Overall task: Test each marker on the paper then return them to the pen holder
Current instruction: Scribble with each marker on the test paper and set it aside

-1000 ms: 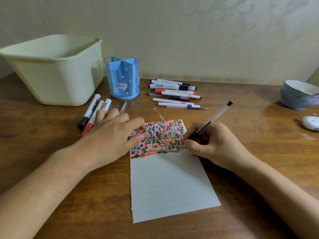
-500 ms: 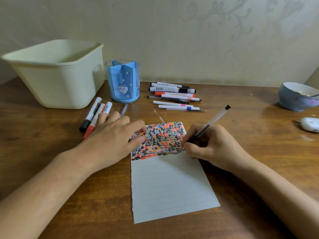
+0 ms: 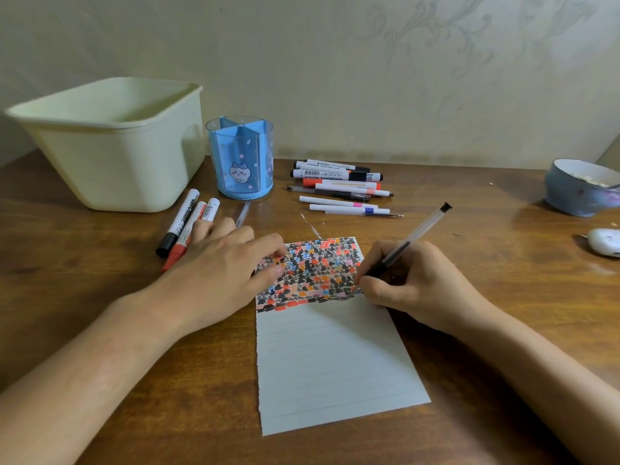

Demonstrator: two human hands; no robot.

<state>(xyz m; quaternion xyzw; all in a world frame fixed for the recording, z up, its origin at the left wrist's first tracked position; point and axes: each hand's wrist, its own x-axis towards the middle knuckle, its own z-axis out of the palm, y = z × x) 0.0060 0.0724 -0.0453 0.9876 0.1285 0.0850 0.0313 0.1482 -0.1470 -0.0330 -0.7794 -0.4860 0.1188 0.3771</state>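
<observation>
Tub [image 3: 110, 146]: left of the pen holder [image 3: 240, 159], inside hidden by its wall. Paper [image 3: 332, 357]: in front of the pen holder, top band crowded with marks; a fresh stroke there may be hard to judge. Left hand [image 3: 218, 273]: flat, fingers straight, pressing the paper's upper left corner; should it lift, the sheet may slide under the pen. It hides the lower ends of three markers [image 3: 188, 223] beside the tub. Right hand [image 3: 412, 283]: gripping a clear pen [image 3: 416, 234], tip at the paper's right edge, contact hidden by fingers. Loose markers [image 3: 339, 187]: right of the pen holder, may roll. Bowl [image 3: 580, 187]: far right, cut off.
</observation>
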